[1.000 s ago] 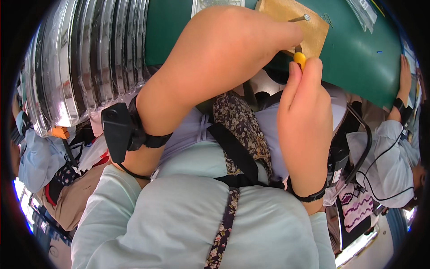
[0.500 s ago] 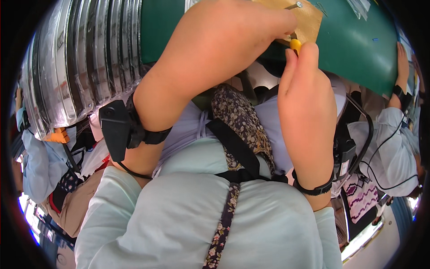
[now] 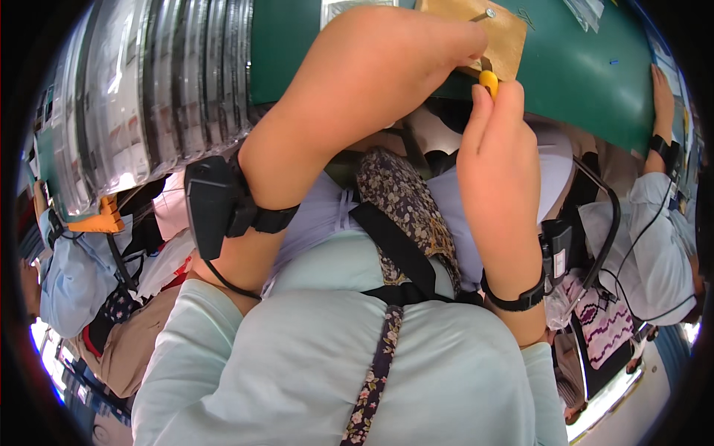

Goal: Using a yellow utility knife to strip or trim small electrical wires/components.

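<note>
My left hand (image 3: 435, 44) reaches over a tan board (image 3: 507, 44), its fingers curled and mostly hidden behind the hand. A thin metal rod with a round end (image 3: 489, 13) sticks out past its knuckles, seemingly gripped in them. My right hand (image 3: 500, 141) pinches a small tool with a yellow handle (image 3: 489, 80) between thumb and forefinger. The tool's short dark tip (image 3: 486, 64) points up to the board's near edge, close below my left thumb. What that tip touches is hard to make out.
The board lies on a green table mat (image 3: 580, 82). Ribbed clear plastic trays (image 3: 149, 97) are stacked at the left. A clear plastic bag (image 3: 586, 13) and a small blue piece (image 3: 614, 62) lie farther right. A co-worker's hand (image 3: 662, 100) rests at the mat's right edge.
The view has shifted slightly, so the trays and mat sit a little differently. Both hands keep their hold, and the yellow-handled tool stays near the left thumb.
</note>
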The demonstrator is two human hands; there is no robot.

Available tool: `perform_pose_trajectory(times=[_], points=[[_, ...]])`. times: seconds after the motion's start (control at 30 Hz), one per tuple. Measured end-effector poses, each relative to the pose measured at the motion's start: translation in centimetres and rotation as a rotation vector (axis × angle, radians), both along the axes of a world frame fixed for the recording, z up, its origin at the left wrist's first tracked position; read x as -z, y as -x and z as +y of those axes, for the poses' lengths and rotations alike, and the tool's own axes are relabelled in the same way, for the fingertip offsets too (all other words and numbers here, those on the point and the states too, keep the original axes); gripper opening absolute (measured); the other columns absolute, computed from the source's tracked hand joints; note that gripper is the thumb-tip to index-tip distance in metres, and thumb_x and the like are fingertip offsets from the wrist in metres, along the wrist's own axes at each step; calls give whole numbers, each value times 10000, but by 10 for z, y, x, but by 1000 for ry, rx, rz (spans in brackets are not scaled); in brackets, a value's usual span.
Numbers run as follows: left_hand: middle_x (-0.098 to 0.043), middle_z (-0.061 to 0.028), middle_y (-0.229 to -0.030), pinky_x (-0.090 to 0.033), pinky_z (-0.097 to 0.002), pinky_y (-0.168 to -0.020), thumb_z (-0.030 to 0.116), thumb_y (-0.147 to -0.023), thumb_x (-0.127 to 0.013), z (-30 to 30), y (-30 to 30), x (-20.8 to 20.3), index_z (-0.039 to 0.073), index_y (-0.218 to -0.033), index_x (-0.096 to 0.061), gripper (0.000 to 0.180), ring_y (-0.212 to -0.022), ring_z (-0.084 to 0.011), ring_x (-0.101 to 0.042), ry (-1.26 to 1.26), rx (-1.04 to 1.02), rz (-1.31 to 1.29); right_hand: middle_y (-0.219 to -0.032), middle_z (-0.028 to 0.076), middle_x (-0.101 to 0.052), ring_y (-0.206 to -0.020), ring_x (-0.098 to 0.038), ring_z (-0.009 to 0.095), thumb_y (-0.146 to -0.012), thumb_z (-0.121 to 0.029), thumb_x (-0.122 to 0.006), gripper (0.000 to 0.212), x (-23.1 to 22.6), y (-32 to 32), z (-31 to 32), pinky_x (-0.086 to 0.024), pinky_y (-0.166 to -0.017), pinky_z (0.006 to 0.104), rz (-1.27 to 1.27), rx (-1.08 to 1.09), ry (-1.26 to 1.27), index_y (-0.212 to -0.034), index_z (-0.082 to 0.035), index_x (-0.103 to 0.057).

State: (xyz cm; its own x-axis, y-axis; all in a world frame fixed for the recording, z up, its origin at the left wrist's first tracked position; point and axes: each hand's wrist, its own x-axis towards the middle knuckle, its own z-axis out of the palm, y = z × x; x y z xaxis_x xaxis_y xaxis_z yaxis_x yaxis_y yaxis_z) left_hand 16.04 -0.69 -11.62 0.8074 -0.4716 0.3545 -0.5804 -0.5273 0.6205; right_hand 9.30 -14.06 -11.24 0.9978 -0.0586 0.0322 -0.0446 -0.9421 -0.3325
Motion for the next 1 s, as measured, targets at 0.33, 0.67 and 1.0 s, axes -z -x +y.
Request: perform_pose_trajectory(times=[0.33,0.67,1.0], points=[[-612,-97,-700,-444,-326,-510,93,-777,-629,8,4,-4,95,-869,-622,93,-590,-276,-580,-122,-6,-188,-547,99,-478,-449,-465,229,-931,-205,-487,201,-32,14,-5,-346,-451,311,17,207,-732,-896,-8,-465],[-437,-29,-501,-266,-295,-378,-32,-596,-676,12,61,-86,64,-841,-643,265,-394,-190,-375,239,154,-419,-595,-26,-428,-444,-327,7,-863,-26,-535,188,-91,53,-18,-235,-417,160,-27,-105,-1427,-1030,25,-465],[-286,28,-478,-156,-269,-380,-8,-544,-697,18,87,-99,1,-938,-596,407,-388,-108,-249,385,250,-528,-672,21,-434,-387,-369,34,-827,7,-494,120,-117,79,-12,-279,-385,157,-143,-202,-1405,-930,21,-434]])
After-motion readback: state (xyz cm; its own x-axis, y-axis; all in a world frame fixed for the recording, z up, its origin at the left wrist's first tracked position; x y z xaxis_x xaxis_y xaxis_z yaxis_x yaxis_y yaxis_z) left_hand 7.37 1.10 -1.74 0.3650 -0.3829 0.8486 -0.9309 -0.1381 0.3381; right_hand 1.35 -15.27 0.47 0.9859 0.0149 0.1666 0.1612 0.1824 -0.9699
